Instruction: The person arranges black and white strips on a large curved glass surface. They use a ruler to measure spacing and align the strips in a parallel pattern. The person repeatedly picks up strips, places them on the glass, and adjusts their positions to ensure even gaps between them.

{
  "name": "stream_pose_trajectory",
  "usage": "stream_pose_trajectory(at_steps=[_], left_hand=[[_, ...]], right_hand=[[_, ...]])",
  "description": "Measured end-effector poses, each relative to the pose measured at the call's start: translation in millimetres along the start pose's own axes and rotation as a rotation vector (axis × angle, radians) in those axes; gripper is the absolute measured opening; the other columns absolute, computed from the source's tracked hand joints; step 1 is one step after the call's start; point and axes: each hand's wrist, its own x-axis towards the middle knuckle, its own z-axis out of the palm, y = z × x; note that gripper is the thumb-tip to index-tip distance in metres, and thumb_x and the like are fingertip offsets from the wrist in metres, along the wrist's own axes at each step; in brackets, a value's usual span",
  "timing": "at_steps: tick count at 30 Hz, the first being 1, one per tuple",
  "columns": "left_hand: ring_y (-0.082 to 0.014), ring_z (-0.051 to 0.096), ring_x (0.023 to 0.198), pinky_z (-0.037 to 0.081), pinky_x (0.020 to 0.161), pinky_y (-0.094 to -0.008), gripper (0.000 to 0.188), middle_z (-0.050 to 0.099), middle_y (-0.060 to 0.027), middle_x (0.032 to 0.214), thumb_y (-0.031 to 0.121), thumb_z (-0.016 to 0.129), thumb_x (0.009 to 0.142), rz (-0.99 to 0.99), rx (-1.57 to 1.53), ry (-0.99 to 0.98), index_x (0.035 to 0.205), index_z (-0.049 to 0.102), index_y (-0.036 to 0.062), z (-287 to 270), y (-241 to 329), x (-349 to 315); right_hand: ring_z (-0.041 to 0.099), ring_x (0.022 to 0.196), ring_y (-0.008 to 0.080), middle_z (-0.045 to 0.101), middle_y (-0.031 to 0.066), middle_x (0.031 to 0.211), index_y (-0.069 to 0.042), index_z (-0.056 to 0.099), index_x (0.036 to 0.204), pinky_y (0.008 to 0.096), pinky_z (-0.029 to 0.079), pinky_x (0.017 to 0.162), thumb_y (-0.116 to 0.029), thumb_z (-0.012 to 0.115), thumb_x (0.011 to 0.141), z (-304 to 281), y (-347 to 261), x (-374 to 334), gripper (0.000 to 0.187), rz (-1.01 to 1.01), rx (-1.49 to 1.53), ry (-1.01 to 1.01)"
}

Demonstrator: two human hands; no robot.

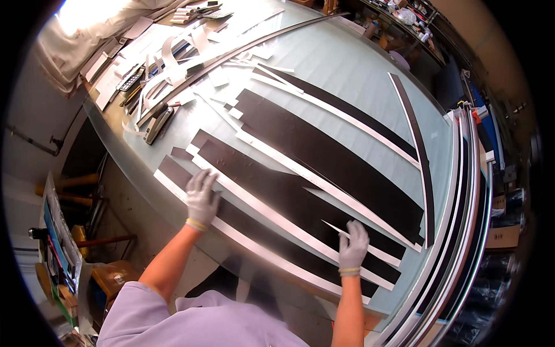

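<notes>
Both my hands wear pale gloves and rest on long black strips with white edges on a glass-topped table. My left hand lies with its fingers stretched over the left end of the nearest black strip, by its white edge. My right hand presses near the right end of the strips, fingers apart and slightly bent. Beside its fingertips a thin white sliver shows between two black pieces. Beyond lie a wide black sheet and a long white strip, partly overlapping others. The undersides of both hands are hidden.
A black stapler, a calculator and curled white offcuts crowd the far left. A long metal straightedge crosses behind. One narrow dark strip lies apart at right, near metal rails along the table's edge.
</notes>
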Motion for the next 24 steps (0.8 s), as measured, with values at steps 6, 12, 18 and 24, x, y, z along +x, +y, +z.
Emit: stream_pose_trajectory(at_steps=[6,12,18,24], left_hand=[[-0.0357,0.044,0.141,0.036,0.115,-0.0525,0.061,0.051,-0.0114,0.149,0.026,0.076,0.085,0.185,-0.056,-0.255,0.141,0.055,0.0139,70.5,66.8,76.1],[-0.0402,0.037,0.146,0.033,0.118,-0.0535,0.067,0.040,-0.0154,0.158,0.038,0.068,0.092,0.236,0.074,-0.393,0.152,0.046,0.0152,104.0,44.8,104.0],[-0.0399,0.039,0.145,0.036,0.116,-0.0543,0.064,0.040,-0.0149,0.158,0.035,0.068,0.092,0.228,0.034,-0.388,0.150,0.048,0.0170,97.1,48.3,104.0],[-0.0405,0.043,0.141,0.038,0.114,-0.0549,0.053,0.048,-0.0155,0.151,0.031,0.071,0.090,0.216,-0.050,-0.310,0.139,0.058,0.0141,101.4,43.3,102.0]], right_hand=[[0.038,0.143,0.0399,0.041,0.0189,0.157,-0.012,0.048,0.150,0.0543,0.035,0.114,-0.043,0.078,0.084,39.6,65.1,119.0,0.079,0.072,-0.299,-0.294],[0.042,0.141,0.0368,0.040,0.0130,0.159,-0.022,0.044,0.155,0.0520,0.040,0.111,-0.049,0.079,0.082,49.7,89.6,182.2,0.085,0.276,-0.394,-0.477],[0.049,0.134,0.0339,0.052,0.0108,0.147,-0.021,0.056,0.145,0.0516,0.041,0.109,-0.041,0.080,0.083,57.3,121.7,207.2,0.069,0.257,-0.423,-0.369],[0.047,0.135,0.0377,0.051,0.0172,0.145,-0.015,0.055,0.144,0.0508,0.038,0.113,-0.042,0.081,0.081,59.6,124.2,215.9,0.074,0.260,-0.308,-0.365]])
